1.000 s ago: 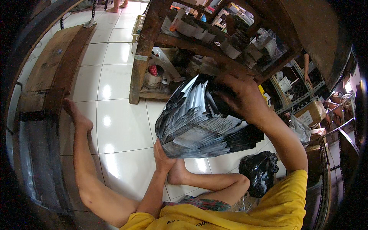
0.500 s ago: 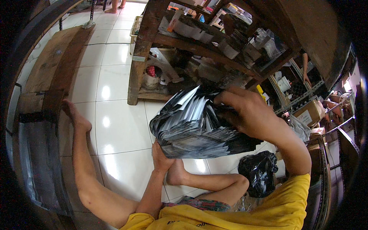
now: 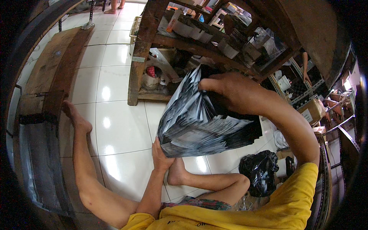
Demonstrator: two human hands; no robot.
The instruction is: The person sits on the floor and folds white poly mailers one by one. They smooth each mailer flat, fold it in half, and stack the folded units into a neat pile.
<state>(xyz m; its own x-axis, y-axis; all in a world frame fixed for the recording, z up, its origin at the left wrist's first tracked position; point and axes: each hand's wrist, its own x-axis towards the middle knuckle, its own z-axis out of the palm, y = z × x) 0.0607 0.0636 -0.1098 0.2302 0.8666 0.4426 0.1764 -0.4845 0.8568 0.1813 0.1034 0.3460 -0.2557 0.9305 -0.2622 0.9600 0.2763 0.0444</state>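
Note:
A thick stack of thin, glossy black and white sheets [image 3: 207, 132] is held up in front of me, its edges fanned and bent. My left hand [image 3: 162, 157] grips the near left corner of the stack from below, with part of its fingers hidden underneath. Across the far side, my right hand [image 3: 226, 90] is closed on the upper sheets, which fold and spread below its fingers. Whether the sheets are plastic or paper I cannot tell.
A wooden shelf [image 3: 140, 73] with boxes and odds and ends stands just beyond the stack. To the left lies a long wooden bench [image 3: 50, 65]. A black plastic bag [image 3: 258, 172] sits on the tiled floor near my bent knee. Another person's feet [image 3: 111, 10] show far off.
My right hand has moved a little left and away from me, lifting the upper sheets so they bend up more steeply. My left hand stays at its corner.

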